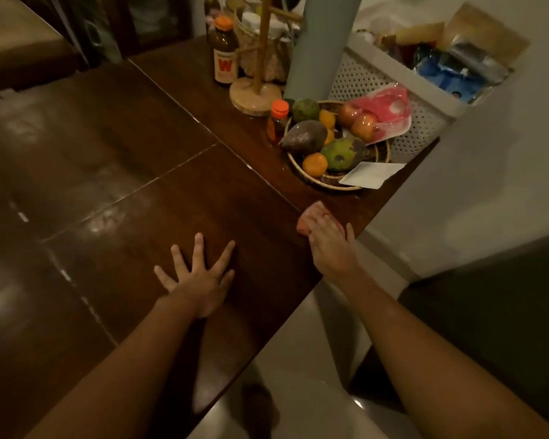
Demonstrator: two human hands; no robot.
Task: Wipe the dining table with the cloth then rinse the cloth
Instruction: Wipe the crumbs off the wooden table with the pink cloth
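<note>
Right hand (328, 240) lies flat over a pink cloth (311, 217), palm pressing it to the dining table (140, 172) at the near edge; cloth shows only past the fingertips and beside the wrist. Grip looks like a press, not a clench, which suits wiping. Left hand (200, 274) rests apart, to the other side, fingers splayed wide on bare wood, holding nothing; likely a brace for leaning over the top. Just beyond the right hand's fingertips sits a fruit basket (317, 182) with a white card (371, 174) on its rim; further out, a small orange-capped bottle (278, 122), a wooden stand (255, 96) and a larger bottle (225, 52). These crowd that end, so the wipe probably has to skirt them. Pale smears show on the wood well past the left hand. Rinsing not yet begun, by my reading.
</note>
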